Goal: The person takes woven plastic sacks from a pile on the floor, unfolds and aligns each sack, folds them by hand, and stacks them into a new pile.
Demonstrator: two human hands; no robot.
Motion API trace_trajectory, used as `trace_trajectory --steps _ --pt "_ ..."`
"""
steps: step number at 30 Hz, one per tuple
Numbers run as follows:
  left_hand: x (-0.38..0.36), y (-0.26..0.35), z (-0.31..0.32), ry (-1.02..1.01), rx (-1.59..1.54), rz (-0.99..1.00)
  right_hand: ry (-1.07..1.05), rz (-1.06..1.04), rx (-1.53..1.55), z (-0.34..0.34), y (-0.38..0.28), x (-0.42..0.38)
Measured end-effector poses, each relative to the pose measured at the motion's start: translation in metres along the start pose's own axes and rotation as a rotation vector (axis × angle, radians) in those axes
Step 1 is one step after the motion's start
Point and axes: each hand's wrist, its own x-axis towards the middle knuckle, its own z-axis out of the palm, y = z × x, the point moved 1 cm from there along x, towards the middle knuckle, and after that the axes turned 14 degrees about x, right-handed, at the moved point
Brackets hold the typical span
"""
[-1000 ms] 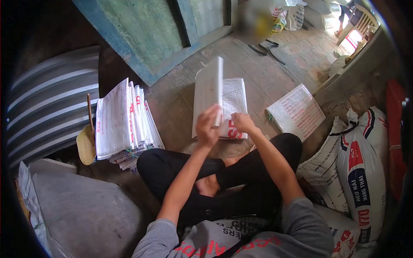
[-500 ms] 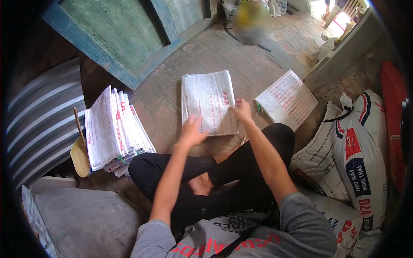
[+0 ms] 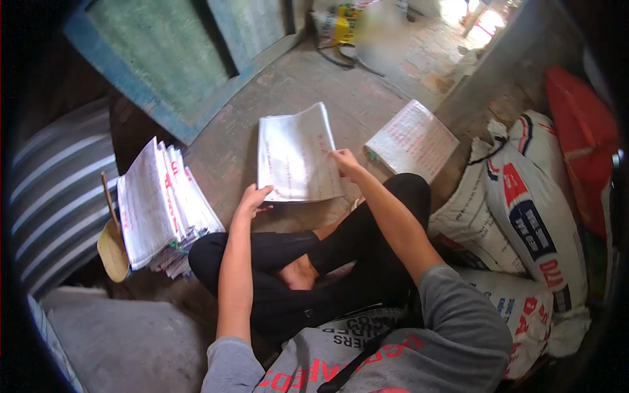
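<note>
In front of my crossed legs is a folded white woven sack (image 3: 298,157) with faint red print, its upper right corner lifted. My left hand (image 3: 253,200) is closed on its lower left corner, thumb on top. Halfway up the right edge, my right hand (image 3: 347,164) pinches the same sack. To the left stands a pile of folded sacks (image 3: 154,209), stacked unevenly, with red lettering along their edges. Another folded sack (image 3: 416,141) lies flat on the floor to the right, its red printing facing up.
Full tied sacks (image 3: 534,223) lean at my right beside a red bundle (image 3: 583,150). A corrugated metal sheet (image 3: 65,190) and a yellowish scoop-like thing with a stick (image 3: 113,252) are at left. A blue-green door (image 3: 170,59) stands ahead.
My left hand has moved down and left from above the sack onto its lower left corner. The sack's upper right corner has risen. The whole view has shifted slightly.
</note>
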Motion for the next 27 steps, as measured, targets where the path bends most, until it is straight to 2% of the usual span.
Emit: trace_trajectory --steps 2,5,8,11,13,15,17,20,22,24,26,27 --pt "-0.002 -0.002 0.000 0.052 -0.138 0.103 -0.109 0.074 0.217 0.012 -0.021 -0.034" --pt "0.004 0.001 0.002 0.220 -0.118 0.254 -0.082 0.032 0.140 0.015 -0.035 -0.035" --pt "-0.016 0.046 0.020 0.269 -0.266 0.333 -0.029 -0.144 0.035 -0.009 -0.089 -0.059" --pt "-0.019 0.109 0.051 0.107 -0.358 0.440 0.108 -0.285 -0.067 -0.074 -0.153 -0.090" --pt "-0.017 0.157 0.088 -0.016 -0.365 0.481 0.181 -0.321 0.065 -0.126 -0.178 -0.124" --pt "-0.016 0.199 0.128 -0.030 -0.286 0.516 0.244 -0.545 0.249 -0.180 -0.162 -0.121" --pt "0.009 0.222 0.172 -0.124 -0.278 0.577 0.482 -0.606 0.276 -0.223 -0.133 -0.115" --pt "0.064 0.222 0.234 -0.191 -0.129 0.587 0.752 -0.401 0.194 -0.256 -0.079 -0.120" --pt "0.125 0.189 0.270 -0.185 0.057 0.549 0.868 -0.243 0.191 -0.267 -0.039 -0.105" --pt "0.151 0.159 0.286 -0.159 0.092 0.571 0.957 -0.019 0.171 -0.276 -0.014 -0.088" --pt "0.136 0.151 0.287 -0.123 0.072 0.490 1.032 0.203 0.149 -0.280 -0.006 -0.075" --pt "0.135 0.149 0.287 -0.091 0.076 0.467 1.055 0.149 0.145 -0.277 -0.013 -0.078"
